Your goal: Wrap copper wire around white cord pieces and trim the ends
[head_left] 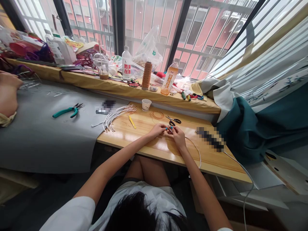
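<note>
Over the wooden table, my left hand [158, 129] and my right hand [178, 136] meet, fingertips pinched close together. Between them is the end of a white cord [197, 148] with a bit of brown thread at it; the fingers hide the detail. From my right hand the cord trails in a curve to the table's front edge. Just beyond my hands lie black-handled scissors [173, 122] and a loose coil of brown thread [157, 115]. Yellow tweezers [132, 122] and a bundle of white cords [112, 116] with brown-wrapped ends are to the left.
A paper cup [146, 105] stands near the sill. Green-handled pliers [64, 112] rest on the grey mat [48, 141]. On the ledge are a brown thread spool [147, 76], bottles and clutter. Another person's arm [8, 93] shows at far left. A blurred dark object [211, 139] lies right.
</note>
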A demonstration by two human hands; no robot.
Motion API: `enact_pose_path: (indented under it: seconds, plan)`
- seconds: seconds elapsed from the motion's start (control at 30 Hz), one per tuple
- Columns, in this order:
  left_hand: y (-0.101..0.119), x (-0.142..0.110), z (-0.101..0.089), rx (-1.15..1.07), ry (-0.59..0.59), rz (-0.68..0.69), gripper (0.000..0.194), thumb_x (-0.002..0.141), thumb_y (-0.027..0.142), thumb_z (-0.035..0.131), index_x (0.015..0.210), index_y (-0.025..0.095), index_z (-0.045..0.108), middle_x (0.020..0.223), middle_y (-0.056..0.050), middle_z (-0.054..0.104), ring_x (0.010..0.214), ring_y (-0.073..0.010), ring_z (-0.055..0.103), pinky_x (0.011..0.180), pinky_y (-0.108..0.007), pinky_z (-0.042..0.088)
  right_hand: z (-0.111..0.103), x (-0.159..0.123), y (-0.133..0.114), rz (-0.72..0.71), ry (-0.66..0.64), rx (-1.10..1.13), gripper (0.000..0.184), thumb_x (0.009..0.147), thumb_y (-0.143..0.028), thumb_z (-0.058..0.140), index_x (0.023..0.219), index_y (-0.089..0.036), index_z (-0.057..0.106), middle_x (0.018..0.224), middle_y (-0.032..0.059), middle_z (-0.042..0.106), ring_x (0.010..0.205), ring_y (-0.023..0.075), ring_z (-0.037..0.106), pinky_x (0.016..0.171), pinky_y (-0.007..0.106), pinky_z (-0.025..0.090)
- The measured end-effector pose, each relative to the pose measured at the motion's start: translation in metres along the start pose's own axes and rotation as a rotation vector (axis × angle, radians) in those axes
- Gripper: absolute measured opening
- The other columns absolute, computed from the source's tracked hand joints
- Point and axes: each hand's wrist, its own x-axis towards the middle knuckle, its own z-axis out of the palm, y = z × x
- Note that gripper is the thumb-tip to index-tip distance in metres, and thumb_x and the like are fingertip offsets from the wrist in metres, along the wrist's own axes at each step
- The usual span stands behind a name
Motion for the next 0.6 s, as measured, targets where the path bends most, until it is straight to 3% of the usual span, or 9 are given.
enact_pose_path:
  seconds: [0.17,0.4,0.6]
  plan:
    - [0.0054,-0.0042,-0.0014,-0.035,0.001,-0.019,0.015,0.07,0.015,0.045,0.074,0.009,0.058,0.049,0.003,0.047,0.038,-0.0034,0.038,0.041,-0.016,0.031,0.0,-0.0015,-0.0019,-0.039,-0.009,-0.099,0.027,0.068,-0.038,0.057,0.085,-0.018,0.061,0.087,0.0062,0.065,0.081,0.0192,0.06,0.075,0.031,0.045]
    - [0.0007,-0.0029,-0.0022,0.034,-0.011,-0.012,0.017,0.072,0.019,0.046,0.077,0.009,0.059,0.047,0.004,0.045,0.037,-0.0036,0.036,0.038,-0.015,0.027,0.002,-0.0044,-0.0037,-0.046,0.019,-0.176,0.025,0.074,-0.039,0.049,0.079,-0.019,0.063,0.077,0.0034,0.065,0.069,0.0169,0.061,0.066,0.028,0.046]
    - [-0.0009,-0.0006,0.0001,0.198,0.014,0.029,0.02,0.073,0.015,0.045,0.087,0.01,0.058,0.065,0.0,0.057,0.045,-0.0048,0.044,0.046,-0.017,0.035,0.0003,-0.0024,0.0007,0.023,0.112,-0.154,0.029,0.074,-0.044,0.045,0.073,-0.017,0.056,0.071,0.004,0.063,0.057,0.0151,0.06,0.054,0.026,0.047]
